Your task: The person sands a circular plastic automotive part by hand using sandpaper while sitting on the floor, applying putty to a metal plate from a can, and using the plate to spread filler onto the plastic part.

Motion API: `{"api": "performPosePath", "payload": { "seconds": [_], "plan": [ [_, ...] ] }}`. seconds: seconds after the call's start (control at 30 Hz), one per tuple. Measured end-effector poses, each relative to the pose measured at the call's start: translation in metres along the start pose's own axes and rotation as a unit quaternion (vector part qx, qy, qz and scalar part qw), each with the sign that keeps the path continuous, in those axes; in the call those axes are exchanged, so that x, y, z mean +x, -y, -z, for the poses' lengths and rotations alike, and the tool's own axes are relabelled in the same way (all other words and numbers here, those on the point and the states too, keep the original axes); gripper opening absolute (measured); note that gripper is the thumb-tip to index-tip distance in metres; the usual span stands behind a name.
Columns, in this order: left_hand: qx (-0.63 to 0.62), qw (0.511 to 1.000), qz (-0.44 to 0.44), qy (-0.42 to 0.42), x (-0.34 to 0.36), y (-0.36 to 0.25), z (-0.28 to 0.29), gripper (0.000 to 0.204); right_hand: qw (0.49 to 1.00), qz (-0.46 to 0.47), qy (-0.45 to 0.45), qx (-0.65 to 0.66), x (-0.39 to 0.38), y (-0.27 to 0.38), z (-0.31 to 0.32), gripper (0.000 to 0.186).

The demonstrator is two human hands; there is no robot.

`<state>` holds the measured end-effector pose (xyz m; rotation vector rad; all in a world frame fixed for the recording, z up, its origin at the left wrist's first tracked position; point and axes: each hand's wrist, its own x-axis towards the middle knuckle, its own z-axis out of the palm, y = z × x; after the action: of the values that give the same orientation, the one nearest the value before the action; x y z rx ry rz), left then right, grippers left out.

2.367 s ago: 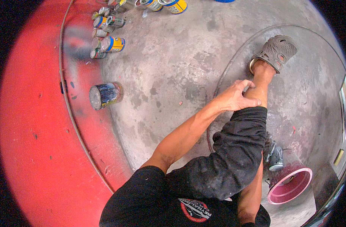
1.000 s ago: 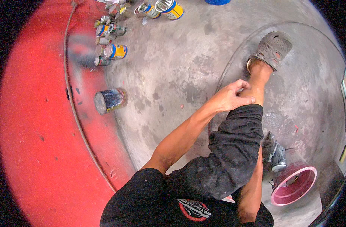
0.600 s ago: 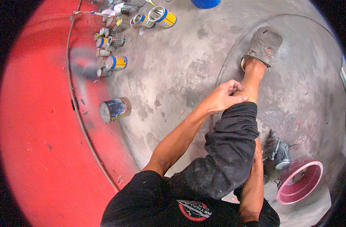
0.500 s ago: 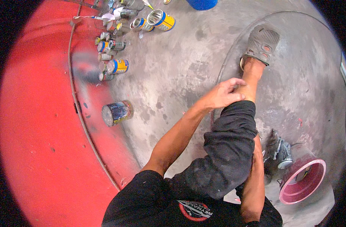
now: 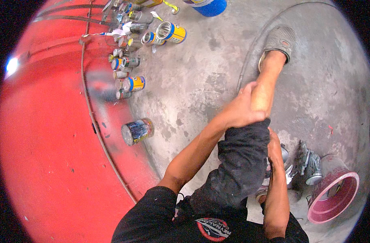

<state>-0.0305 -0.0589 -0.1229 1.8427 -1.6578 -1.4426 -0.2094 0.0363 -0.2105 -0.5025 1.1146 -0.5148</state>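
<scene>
Two hands — left hand (image 5: 243, 109) on shin (image 5: 263, 91), right hand (image 5: 275, 148) behind knee.

Left grip (image 5: 242, 110) on shin (image 5: 262, 91) (bare)

My left arm reaches forward, nearly straight, the left hand (image 5: 243, 107) wrapped around my own bare shin just above the ankle. My right forearm rises from the lower edge beside the raised knee; the right hand (image 5: 274, 148) is half hidden behind the trouser leg, its grip unclear.
</scene>
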Motion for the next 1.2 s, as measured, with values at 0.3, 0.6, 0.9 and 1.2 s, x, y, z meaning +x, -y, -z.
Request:
{"api": "performPosePath", "payload": {
  "seconds": [0.3, 0.6, 0.9, 1.2],
  "plan": [
    [-0.063, 0.992, 0.112, -0.02, -0.03, -0.004, -0.011, 0.108, 0.999, 0.028, -0.01, -0.024, -0.016, -0.009, 0.0, 0.036],
    [-0.369, 0.922, 0.113, 0.028, -0.042, 0.015, -0.009, 0.098, 0.986, 0.075, -0.012, -0.146, -0.005, -0.026, 0.007, 0.025],
    [-0.333, 0.934, -0.009, 0.132, 0.004, 0.037, 0.01, 0.081, 0.993, 0.064, 0.004, -0.101, -0.008, -0.023, -0.001, 0.022],
    [-0.328, 0.94, 0.096, -0.003, 0.077, 0.047, -0.007, 0.06, 0.966, 0.084, -0.036, -0.241, 0.012, -0.064, 0.005, 0.029]
  ]
}}
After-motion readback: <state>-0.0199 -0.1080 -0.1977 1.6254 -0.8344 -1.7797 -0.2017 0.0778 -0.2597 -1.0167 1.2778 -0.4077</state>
